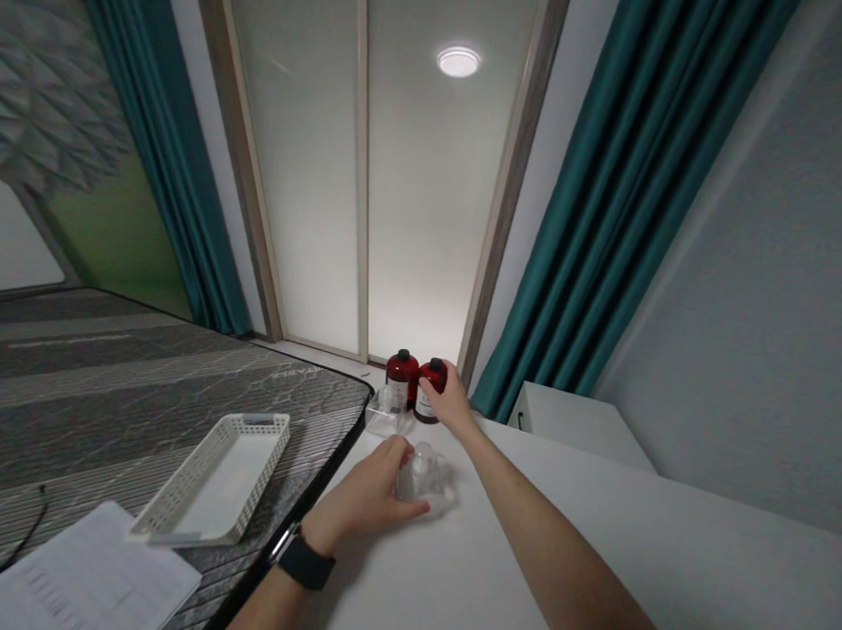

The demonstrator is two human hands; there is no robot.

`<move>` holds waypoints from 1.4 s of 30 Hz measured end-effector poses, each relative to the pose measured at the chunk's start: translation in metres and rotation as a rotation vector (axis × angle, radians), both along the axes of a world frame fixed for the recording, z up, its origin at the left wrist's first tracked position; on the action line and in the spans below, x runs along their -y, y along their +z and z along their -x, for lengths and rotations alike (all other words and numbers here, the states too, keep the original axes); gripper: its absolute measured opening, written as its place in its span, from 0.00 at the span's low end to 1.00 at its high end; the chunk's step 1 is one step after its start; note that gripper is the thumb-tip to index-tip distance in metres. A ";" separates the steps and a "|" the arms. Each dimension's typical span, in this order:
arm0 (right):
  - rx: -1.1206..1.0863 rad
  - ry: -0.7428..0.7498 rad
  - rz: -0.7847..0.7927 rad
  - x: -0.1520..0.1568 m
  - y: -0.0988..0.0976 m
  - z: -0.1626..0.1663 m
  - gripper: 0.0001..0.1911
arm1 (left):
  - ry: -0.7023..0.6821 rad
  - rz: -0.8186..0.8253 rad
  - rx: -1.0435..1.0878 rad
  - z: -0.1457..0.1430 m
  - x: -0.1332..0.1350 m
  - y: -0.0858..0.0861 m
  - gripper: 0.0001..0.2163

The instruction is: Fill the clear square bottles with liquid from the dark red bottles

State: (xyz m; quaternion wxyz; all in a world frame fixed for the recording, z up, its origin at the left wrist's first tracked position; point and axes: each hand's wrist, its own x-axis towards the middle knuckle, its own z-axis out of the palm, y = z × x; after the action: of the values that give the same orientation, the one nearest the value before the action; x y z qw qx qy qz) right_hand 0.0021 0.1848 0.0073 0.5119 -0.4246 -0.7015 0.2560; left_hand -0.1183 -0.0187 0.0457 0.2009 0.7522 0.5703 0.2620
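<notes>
My left hand (pixel 367 497), with a dark watch on its wrist, grips a small clear plastic bottle (pixel 425 477) that lies on the white table (pixel 591 573). My right hand (pixel 451 402) reaches to the table's far end and is closed around the right one of two dark red bottles with black caps (pixel 431 387). The other red bottle (pixel 401 378) stands just left of it, untouched. A small clear container (pixel 385 410) sits in front of the left red bottle.
A white perforated plastic tray (pixel 215 478) rests on a grey patterned mattress (pixel 102 391) to the left, with printed sheets of paper (pixel 83 580) near it. Teal curtains (pixel 614 194) hang on both sides of a frosted sliding door. A white cabinet (pixel 571 424) stands beyond the table.
</notes>
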 end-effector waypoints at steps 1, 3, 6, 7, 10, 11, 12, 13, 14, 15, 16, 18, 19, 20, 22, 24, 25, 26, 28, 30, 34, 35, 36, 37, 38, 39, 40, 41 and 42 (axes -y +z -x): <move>-0.004 0.017 0.000 0.001 0.000 -0.001 0.30 | -0.002 0.005 -0.004 0.000 0.000 0.001 0.18; -0.014 0.045 -0.001 0.007 0.000 -0.005 0.29 | -0.002 0.008 -0.005 -0.001 0.000 0.002 0.18; -0.035 0.077 -0.005 0.022 -0.001 -0.019 0.28 | -0.003 -0.004 0.006 -0.001 -0.002 0.000 0.17; -0.042 0.086 -0.007 0.030 -0.002 -0.026 0.28 | -0.005 -0.010 0.010 0.000 -0.002 -0.001 0.17; -0.056 0.118 -0.005 0.056 -0.003 -0.053 0.27 | -0.026 -0.021 0.021 0.000 -0.003 -0.004 0.18; -0.059 0.129 0.001 0.067 -0.003 -0.064 0.27 | -0.032 -0.022 0.024 0.000 -0.003 -0.005 0.18; -0.061 0.138 0.009 0.077 -0.003 -0.075 0.27 | -0.035 -0.023 0.025 -0.001 -0.002 -0.005 0.18; -0.063 0.146 0.020 0.088 -0.002 -0.087 0.27 | -0.035 -0.024 0.027 -0.002 -0.002 -0.005 0.17; -0.064 0.150 0.030 0.100 0.000 -0.099 0.27 | -0.035 -0.025 0.031 -0.003 -0.001 -0.004 0.17; -0.066 0.153 0.042 0.111 0.002 -0.111 0.27 | -0.040 -0.026 0.038 -0.005 0.000 -0.004 0.17; -0.066 0.156 0.053 0.123 0.004 -0.123 0.26 | -0.049 -0.027 0.049 -0.007 0.000 -0.004 0.16; -0.066 0.158 0.069 0.145 0.008 -0.146 0.25 | -0.075 -0.033 0.076 -0.011 0.001 -0.006 0.15; -0.065 0.156 0.075 0.155 0.009 -0.157 0.26 | -0.088 -0.036 0.090 -0.013 0.002 -0.007 0.15; -0.063 0.153 0.084 0.164 0.010 -0.167 0.26 | -0.099 -0.038 0.104 -0.016 0.002 -0.009 0.15; -0.055 0.141 0.108 0.180 0.009 -0.185 0.27 | -0.118 -0.040 0.137 -0.020 0.002 -0.014 0.15; -0.063 0.127 0.109 0.192 0.006 -0.199 0.28 | -0.141 -0.028 0.165 -0.024 0.001 -0.019 0.15; -0.074 0.120 0.106 0.197 0.004 -0.205 0.28 | -0.152 -0.021 0.175 -0.026 0.001 -0.021 0.15; -0.082 0.116 0.106 0.202 0.003 -0.209 0.29 | -0.165 -0.013 0.181 -0.029 0.001 -0.022 0.15; -0.078 0.113 0.121 0.208 0.001 -0.215 0.29 | -0.193 0.002 0.187 -0.034 0.001 -0.024 0.15; -0.058 0.109 0.140 0.211 0.001 -0.218 0.29 | -0.230 0.010 0.178 -0.039 -0.002 -0.024 0.14; -0.051 0.101 0.137 0.213 0.004 -0.217 0.29 | -0.298 0.024 0.122 -0.050 -0.012 -0.018 0.15; -0.051 0.102 0.128 0.213 0.005 -0.217 0.29 | -0.317 0.027 0.106 -0.052 -0.015 -0.016 0.15; -0.047 0.101 0.117 0.213 0.005 -0.217 0.28 | -0.335 0.031 0.093 -0.055 -0.018 -0.014 0.16; -0.042 0.099 0.104 0.213 0.006 -0.217 0.27 | -0.350 0.033 0.084 -0.058 -0.021 -0.013 0.16; -0.037 0.096 0.091 0.214 0.006 -0.218 0.26 | -0.359 0.033 0.083 -0.061 -0.022 -0.013 0.16; -0.030 0.093 0.078 0.214 0.006 -0.218 0.26 | -0.363 0.033 0.092 -0.064 -0.023 -0.013 0.16; -0.023 0.085 0.064 0.214 0.006 -0.218 0.26 | -0.360 0.031 0.112 -0.068 -0.023 -0.014 0.16; -0.016 0.073 0.049 0.214 0.005 -0.219 0.26 | -0.351 0.023 0.143 -0.072 -0.022 -0.017 0.15; -0.010 0.059 0.035 0.213 0.004 -0.220 0.26 | -0.339 0.010 0.181 -0.075 -0.020 -0.020 0.15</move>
State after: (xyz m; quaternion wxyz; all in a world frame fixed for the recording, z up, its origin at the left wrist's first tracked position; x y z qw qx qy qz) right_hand 0.2221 -0.0283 0.0118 0.5002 -0.4115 -0.7065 0.2852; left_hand -0.0430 0.0012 0.0261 0.2965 0.8099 0.4163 0.2879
